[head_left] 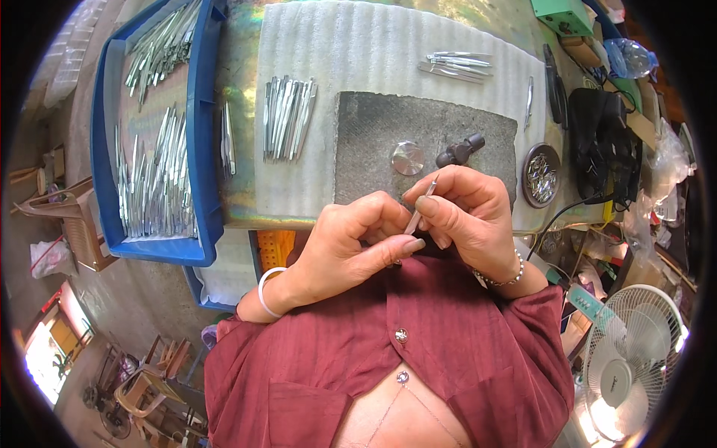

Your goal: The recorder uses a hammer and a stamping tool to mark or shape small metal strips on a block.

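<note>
Close to my chest, a slim silvery metal piece [412,222] slants up to the right between both hands. My left hand [355,243] is closed, its thumb and fingertips pinching the lower end. My right hand [470,209] pinches the same piece higher up, thumb against bent fingers; the pointed top sticks out above. Just beyond the hands lies a grey stone slab [373,127], partly covered by them. On it sit a round shiny metal disc [407,158] and a dark cylindrical tool [460,150], whose exact kind I cannot make out.
A white foam sheet [336,45] carries a row of slim metal pieces [288,119] and a smaller bundle [457,66]. On the left, a blue tray [210,149] holds many more. A round dish [528,196] of small metal parts stands right; a fan [631,358] is lower right.
</note>
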A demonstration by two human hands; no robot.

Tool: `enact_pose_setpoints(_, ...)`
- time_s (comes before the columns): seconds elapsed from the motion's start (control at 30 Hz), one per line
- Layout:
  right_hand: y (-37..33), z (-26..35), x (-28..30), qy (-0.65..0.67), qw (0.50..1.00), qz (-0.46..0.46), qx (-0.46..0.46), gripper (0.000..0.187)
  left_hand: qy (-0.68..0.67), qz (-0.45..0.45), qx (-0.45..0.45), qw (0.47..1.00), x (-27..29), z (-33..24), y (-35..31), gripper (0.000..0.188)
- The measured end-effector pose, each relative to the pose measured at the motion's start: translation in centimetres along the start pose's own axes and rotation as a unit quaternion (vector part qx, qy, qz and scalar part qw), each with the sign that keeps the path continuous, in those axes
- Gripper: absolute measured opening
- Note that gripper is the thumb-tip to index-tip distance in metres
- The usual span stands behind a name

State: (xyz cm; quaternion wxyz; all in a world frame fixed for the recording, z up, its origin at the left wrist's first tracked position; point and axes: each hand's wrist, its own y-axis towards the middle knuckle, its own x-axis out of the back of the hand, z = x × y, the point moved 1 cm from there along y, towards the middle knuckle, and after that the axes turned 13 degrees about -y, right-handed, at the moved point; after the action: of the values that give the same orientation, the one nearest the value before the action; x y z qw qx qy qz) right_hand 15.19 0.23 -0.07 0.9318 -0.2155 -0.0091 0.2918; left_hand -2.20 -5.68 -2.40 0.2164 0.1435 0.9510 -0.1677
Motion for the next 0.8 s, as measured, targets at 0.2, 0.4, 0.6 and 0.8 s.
enact_pose_setpoints(0.2,0.1,-0.4,-0.5,-0.041,0.999,0.016,-0.004,0.012,0.006,0.022,0.023,0.999,0.4,0.5,-0.2,0.021)
enact_pose_setpoints(0.4,0.7,-0.8,-0.7,0.028,0.997,0.065,-0.018,0.013,-0.16,0.016,0.064,0.985,0.5,0.3,-0.1,0.016)
enact_pose_setpoints(0.6,1.2,-0.4,-1.7,-0.012,0.999,0.039,0.015,0.016,-0.219,0.026,0.084,0.972,0.9,0.1,-0.1,0.014)
enact_pose_setpoints(0.8,1.6,0.6,-1.6,-0.019,0.998,0.057,0.017,0.017,-0.197,0.016,0.042,0.979,0.9,0.0,0.2,0.02)
